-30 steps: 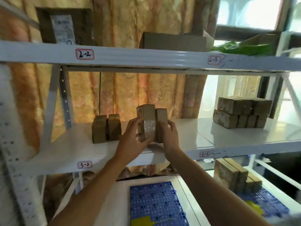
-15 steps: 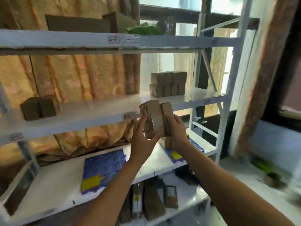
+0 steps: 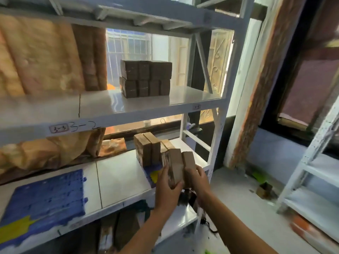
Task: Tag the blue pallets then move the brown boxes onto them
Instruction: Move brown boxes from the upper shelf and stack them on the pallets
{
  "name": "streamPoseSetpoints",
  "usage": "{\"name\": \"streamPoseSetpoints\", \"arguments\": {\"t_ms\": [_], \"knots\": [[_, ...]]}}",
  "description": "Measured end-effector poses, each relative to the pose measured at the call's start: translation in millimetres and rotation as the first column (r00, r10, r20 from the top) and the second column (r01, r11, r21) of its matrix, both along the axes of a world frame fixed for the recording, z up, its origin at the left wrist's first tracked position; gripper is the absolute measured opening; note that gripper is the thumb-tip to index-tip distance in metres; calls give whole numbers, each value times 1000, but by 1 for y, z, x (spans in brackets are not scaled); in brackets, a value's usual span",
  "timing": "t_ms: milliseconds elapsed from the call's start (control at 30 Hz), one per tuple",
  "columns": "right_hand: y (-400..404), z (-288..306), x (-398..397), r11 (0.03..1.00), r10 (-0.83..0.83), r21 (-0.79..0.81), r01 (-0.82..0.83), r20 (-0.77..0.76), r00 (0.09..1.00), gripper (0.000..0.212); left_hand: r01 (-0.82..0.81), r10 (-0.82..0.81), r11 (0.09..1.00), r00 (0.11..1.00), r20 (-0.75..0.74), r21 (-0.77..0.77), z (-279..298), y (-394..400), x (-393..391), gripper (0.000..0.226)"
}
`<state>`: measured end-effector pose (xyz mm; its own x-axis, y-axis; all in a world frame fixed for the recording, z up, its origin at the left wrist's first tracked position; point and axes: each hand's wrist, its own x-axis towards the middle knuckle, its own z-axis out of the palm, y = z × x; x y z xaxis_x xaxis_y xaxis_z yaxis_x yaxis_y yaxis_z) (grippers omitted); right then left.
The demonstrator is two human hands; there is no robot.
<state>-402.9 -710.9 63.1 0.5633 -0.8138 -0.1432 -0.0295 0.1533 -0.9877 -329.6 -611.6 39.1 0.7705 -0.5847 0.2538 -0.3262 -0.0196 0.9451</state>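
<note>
Held boxes (image 3: 180, 165): two brown, upright, clamped together between left hand (image 3: 167, 189) and right hand (image 3: 199, 180).
Position: just in front of four standing boxes (image 3: 150, 152) on right pallet (image 3: 152, 173).
Pallets: two blue, each yellow-tagged; left pallet (image 3: 45, 198) bare.
Upper stack (image 3: 145, 78): count unclear.

Blue pallet (image 3: 149, 171) under the standing brown boxes (image 3: 146, 151) mostly hidden by them and by the hands; only a corner and part of a yellow tag (image 3: 154, 176) showing. Left blue pallet (image 3: 45, 197) cut off by the frame edge, smeared by blur. Shelf label (image 3: 59, 128) too blurred to read. Lower parts of the held boxes (image 3: 180, 165) covered by fingers.
</note>
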Motion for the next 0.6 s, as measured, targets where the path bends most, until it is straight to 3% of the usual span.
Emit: {"name": "streamPoseSetpoints", "arguments": {"t_ms": [133,267,600], "knots": [[-73,-18,31,1000,-15,11,16,-83,996,55,15,-11,1000,991,-132,25,-29,-70,35,74],[-135,-20,65,997,55,-42,-62,-151,987,68,-53,59,996,994,-92,68,-39,-129,70,70],[-261,-32,193,996,81,-13,-87,-232,969,49,-159,176,981,968,-178,108,-32,-237,156,56]]}}
